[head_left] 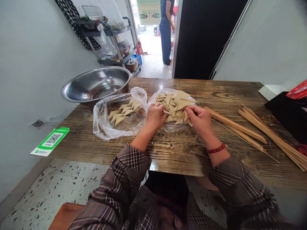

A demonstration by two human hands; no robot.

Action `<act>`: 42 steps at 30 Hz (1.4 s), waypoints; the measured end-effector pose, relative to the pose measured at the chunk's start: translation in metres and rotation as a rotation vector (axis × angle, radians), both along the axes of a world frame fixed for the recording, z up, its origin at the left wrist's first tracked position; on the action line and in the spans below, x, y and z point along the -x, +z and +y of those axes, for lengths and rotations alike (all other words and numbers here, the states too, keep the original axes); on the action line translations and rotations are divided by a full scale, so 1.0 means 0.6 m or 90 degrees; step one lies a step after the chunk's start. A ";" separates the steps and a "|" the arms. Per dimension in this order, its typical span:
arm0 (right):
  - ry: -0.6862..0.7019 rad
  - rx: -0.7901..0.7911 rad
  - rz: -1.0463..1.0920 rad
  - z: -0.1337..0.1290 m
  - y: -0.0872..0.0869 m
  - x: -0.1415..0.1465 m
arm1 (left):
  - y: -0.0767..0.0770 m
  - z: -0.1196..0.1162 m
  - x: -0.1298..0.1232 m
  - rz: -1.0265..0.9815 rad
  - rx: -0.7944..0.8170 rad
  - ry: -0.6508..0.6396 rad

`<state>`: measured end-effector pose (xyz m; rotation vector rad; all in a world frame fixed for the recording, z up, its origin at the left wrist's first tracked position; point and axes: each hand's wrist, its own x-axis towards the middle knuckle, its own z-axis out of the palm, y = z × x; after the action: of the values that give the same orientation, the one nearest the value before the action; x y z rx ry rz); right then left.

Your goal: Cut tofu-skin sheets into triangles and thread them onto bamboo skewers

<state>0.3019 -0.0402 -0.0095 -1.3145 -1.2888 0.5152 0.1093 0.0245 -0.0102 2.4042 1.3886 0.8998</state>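
Observation:
My right hand [199,119], with a red bead bracelet on its wrist, pinches a beige triangular tofu piece [185,103] by its edge. Beneath it lies a heap of such tofu triangles [171,107] on a clear plastic bag [170,128]. My left hand [155,115] is closed at the left side of this heap. A small pale end pokes out by its fingers; what it belongs to is hidden. To the left, tofu triangles threaded on thin skewers [126,111] lie in rows on another clear plastic bag [99,119].
A steel basin [96,83] stands at the table's back left. Bundles of bamboo skewers [236,125] [271,132] lie to the right, near a black bag [285,111]. A green QR card [54,139] is at the left edge. Beyond are a shelf cart [110,32] and a person [166,35] in the doorway.

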 end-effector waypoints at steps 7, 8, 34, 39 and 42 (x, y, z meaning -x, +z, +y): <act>0.033 0.014 0.007 -0.009 0.007 0.008 | 0.015 -0.002 0.001 -0.669 0.367 -0.034; 0.042 0.016 0.006 -0.010 0.007 0.009 | 0.019 -0.005 0.001 -0.724 0.409 -0.047; 0.107 0.020 -0.053 -0.017 0.009 0.015 | 0.036 -0.010 0.002 -0.855 0.417 -0.067; 0.133 0.026 -0.061 -0.018 0.005 0.015 | 0.042 -0.007 0.005 -0.887 0.405 -0.041; 0.151 0.018 -0.091 -0.018 0.004 0.015 | 0.047 -0.009 0.008 -0.902 0.417 -0.038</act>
<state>0.2932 -0.0512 -0.0070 -1.2469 -1.5732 0.6150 0.1044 0.0191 0.0183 0.8375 0.7627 1.3680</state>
